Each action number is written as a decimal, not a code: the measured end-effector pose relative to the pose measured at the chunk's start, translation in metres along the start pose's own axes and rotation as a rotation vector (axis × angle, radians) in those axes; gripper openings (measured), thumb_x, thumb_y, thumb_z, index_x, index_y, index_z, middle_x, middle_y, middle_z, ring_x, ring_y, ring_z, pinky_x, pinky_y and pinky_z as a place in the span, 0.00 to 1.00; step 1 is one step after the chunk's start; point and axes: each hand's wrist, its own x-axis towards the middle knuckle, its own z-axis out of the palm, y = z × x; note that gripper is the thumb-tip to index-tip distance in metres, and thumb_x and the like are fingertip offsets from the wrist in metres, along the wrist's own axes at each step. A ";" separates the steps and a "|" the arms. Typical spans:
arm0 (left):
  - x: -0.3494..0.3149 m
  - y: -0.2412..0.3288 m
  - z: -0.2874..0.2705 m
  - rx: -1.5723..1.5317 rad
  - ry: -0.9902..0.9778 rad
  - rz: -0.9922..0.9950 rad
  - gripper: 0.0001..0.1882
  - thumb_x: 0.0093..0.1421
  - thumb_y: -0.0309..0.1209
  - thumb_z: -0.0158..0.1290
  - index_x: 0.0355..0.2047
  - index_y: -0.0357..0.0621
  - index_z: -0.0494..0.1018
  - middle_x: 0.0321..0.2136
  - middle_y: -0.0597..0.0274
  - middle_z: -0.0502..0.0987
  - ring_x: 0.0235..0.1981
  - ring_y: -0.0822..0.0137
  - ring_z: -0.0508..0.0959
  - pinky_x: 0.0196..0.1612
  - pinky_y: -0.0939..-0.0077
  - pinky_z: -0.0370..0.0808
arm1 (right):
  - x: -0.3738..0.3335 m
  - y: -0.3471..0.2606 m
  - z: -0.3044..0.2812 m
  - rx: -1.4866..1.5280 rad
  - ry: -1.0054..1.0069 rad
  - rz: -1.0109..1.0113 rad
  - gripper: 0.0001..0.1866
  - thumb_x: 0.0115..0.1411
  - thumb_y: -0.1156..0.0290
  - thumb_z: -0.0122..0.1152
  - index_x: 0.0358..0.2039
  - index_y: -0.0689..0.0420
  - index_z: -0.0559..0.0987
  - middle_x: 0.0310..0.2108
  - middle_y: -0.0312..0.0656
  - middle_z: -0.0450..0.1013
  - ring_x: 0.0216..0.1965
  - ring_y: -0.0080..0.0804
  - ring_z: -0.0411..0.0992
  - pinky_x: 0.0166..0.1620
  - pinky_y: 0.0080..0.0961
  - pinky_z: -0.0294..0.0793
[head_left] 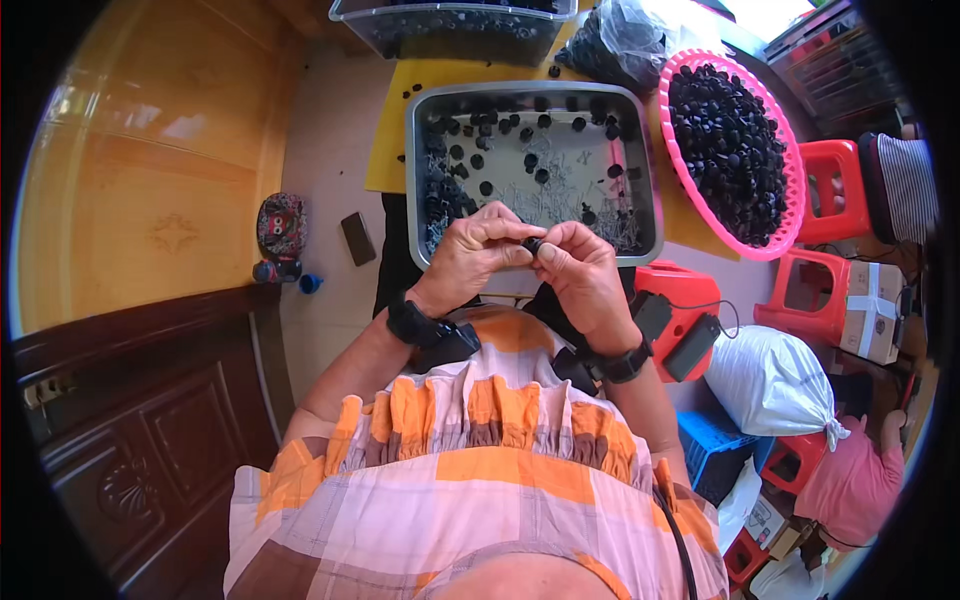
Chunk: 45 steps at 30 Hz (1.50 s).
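Over the near rim of a metal tray (648, 150), both my hands meet at a small round black part (533, 243). My left hand (475, 252) pinches it between thumb and forefinger. On its other side, my right hand (585, 275) grips the same part with its fingertips. The fingers cover most of it, so its detail does not show. In the tray lie several loose black round parts (486, 188) and many small clear or whitish pieces (545, 207), scattered and heaped along the sides.
A pink basket (670, 150) full of black parts stands right of the tray, a clear bin (450, 35) beyond it. A phone (357, 239) lies on the floor at left. Red stools (810, 290), a white sack (775, 385) and another person (855, 485) are at right.
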 end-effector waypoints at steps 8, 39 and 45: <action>-0.001 0.000 0.005 0.009 0.047 0.052 0.14 0.51 0.18 0.56 0.40 0.40 0.76 0.32 0.68 0.69 0.35 0.77 0.70 0.39 0.86 0.70 | 0.000 -0.001 0.007 0.186 -0.004 0.095 0.06 0.56 0.77 0.59 0.30 0.56 0.71 0.28 0.32 0.70 0.29 0.19 0.69 0.34 0.16 0.69; 0.066 0.002 -0.059 1.440 0.055 -0.169 0.08 0.46 0.28 0.57 0.28 0.40 0.73 0.31 0.51 0.75 0.38 0.50 0.74 0.39 0.60 0.71 | 0.033 -0.023 -0.020 -1.808 0.041 -0.364 0.07 0.46 0.71 0.62 0.26 0.58 0.75 0.27 0.47 0.71 0.30 0.48 0.73 0.31 0.38 0.72; 0.080 -0.005 -0.063 1.306 0.074 -0.133 0.07 0.46 0.26 0.54 0.26 0.38 0.71 0.30 0.48 0.73 0.37 0.48 0.73 0.39 0.58 0.70 | 0.036 -0.022 -0.020 -1.780 0.107 -0.356 0.06 0.48 0.71 0.60 0.26 0.58 0.74 0.26 0.48 0.71 0.29 0.49 0.73 0.30 0.40 0.71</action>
